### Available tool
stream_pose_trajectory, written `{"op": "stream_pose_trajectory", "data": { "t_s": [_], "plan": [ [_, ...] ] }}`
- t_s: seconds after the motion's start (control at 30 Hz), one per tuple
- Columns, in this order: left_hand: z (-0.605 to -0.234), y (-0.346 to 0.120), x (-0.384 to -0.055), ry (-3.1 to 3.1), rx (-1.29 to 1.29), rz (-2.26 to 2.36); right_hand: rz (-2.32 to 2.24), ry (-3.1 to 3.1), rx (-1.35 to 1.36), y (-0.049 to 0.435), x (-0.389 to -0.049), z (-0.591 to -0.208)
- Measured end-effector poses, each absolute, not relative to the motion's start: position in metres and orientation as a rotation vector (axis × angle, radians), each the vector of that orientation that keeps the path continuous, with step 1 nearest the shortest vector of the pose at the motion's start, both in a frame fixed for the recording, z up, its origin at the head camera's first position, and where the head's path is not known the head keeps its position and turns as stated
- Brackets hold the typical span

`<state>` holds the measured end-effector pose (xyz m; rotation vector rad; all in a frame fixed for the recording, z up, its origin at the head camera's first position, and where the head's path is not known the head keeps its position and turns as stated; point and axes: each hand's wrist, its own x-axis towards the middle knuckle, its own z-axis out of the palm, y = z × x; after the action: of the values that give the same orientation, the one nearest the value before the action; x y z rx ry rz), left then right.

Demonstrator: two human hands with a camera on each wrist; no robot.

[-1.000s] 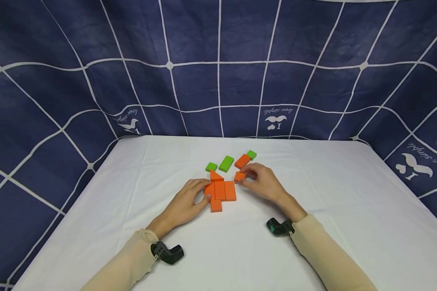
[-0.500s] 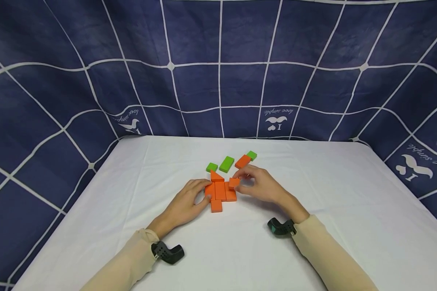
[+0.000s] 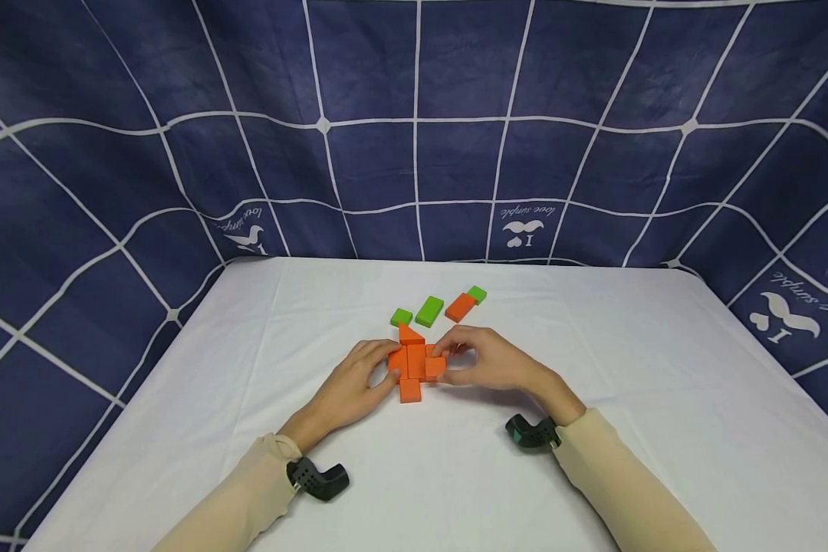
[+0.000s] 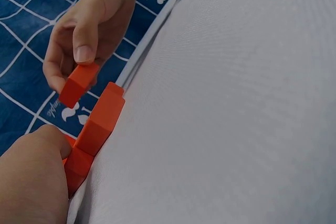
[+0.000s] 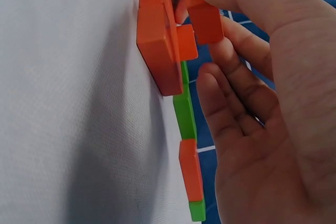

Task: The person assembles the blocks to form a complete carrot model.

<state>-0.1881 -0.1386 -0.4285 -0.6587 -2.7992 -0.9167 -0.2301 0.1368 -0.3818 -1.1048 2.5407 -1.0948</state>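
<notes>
Long beige left sleeve and right sleeve are worn; black, curved left wrist camera, dotted with small holes, and matching right wrist camera, teal-marked, are fitted.
</notes>
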Motion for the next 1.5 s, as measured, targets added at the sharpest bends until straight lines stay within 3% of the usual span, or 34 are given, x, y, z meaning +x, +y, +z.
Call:
{"op": "stream_pose_trajectory", "data": {
  "t_s": [1.5],
  "plan": [
    [-0.4285, -0.1389, -0.1883, -2.799, -0.664, -0.921, -0.882, 2.501, -1.227, 0.1272, -0.2263, -0.3901]
  ]
}}
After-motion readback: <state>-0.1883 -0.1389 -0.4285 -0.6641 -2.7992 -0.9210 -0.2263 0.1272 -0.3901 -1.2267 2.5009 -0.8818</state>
